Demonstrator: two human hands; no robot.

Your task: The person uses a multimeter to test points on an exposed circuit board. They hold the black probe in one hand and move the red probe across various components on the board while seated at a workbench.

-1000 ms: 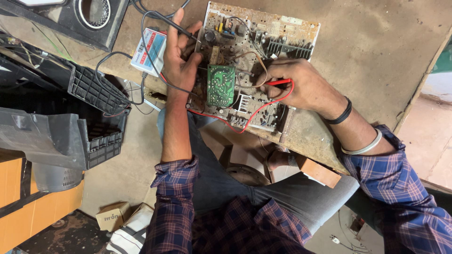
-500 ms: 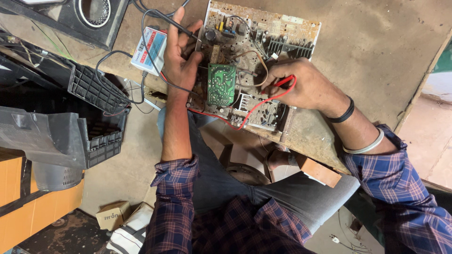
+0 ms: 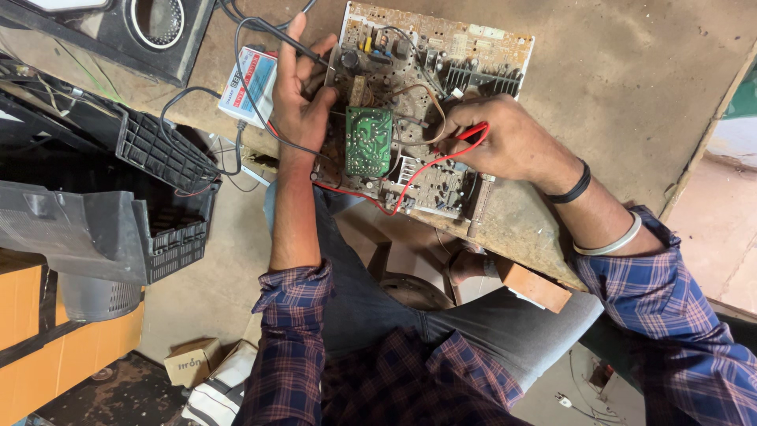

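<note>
A beige circuit board (image 3: 473, 47) crowded with parts lies on the workbench (image 3: 631, 79), with a small green board (image 3: 368, 142) standing on it. My left hand (image 3: 300, 95) is at the board's left edge and grips a black test probe (image 3: 296, 43) whose tip touches the board. My right hand (image 3: 505, 142) rests on the board's right half and pinches a red test probe (image 3: 471, 134). Its red lead (image 3: 394, 197) loops over the board's near edge. A black lead (image 3: 240, 79) runs past a small white and blue meter (image 3: 246, 85) left of the board.
A black plastic casing (image 3: 150, 150) and a grey one (image 3: 71, 229) lie on the left. A dark speaker box (image 3: 150, 31) sits at the top left. Below are orange crates (image 3: 31, 347), a small cardboard box (image 3: 189, 361) and a wooden block (image 3: 532, 285) under the bench edge.
My right hand has shifted the red probe slightly to the right on the board. My left hand still holds the black probe in the same spot.
</note>
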